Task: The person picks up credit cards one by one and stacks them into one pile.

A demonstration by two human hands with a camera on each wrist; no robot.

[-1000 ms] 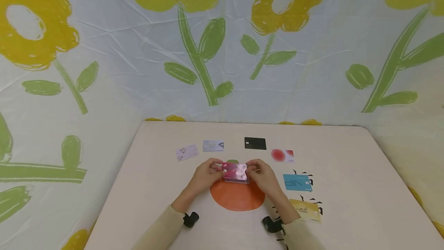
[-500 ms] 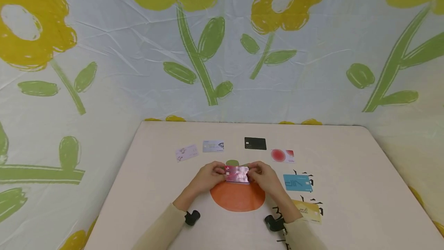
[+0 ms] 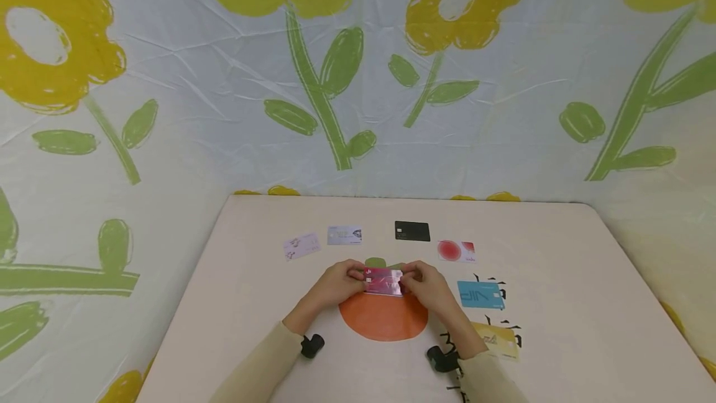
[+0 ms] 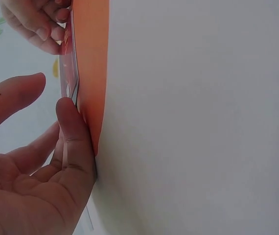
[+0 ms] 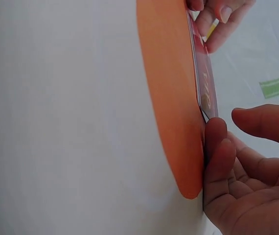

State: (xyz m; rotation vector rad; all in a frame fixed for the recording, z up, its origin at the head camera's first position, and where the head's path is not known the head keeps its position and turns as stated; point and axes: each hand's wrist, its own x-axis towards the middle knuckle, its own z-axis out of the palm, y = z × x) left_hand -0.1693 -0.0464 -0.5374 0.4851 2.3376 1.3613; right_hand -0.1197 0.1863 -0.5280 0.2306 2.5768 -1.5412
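A shiny pink-red bank card [image 3: 383, 282] lies in the middle, over the top of a printed orange shape [image 3: 383, 322] on the table. Layered pale edges under it suggest at least one more card below. My left hand [image 3: 337, 285] holds its left end with bent fingers, and my right hand [image 3: 429, 288] holds its right end the same way. In the left wrist view, fingertips [image 4: 70, 115] touch the card's edge low against the table, while another digit stands apart above. The right wrist view likewise has fingertips [image 5: 216, 131] at the card's corner.
Around the hands lie a lilac card [image 3: 301, 246], a silver card [image 3: 344, 235], a black card [image 3: 412, 231], a white card with red circle [image 3: 456, 251], a blue card [image 3: 480, 295] and a gold card [image 3: 498, 341]. A flowered cloth [image 3: 475, 111] hangs behind the table.
The red card has gone down and slightly right, now covering the pale card that showed beneath its front edge. Both hands moved with it, then stayed nearly still over the last half second.
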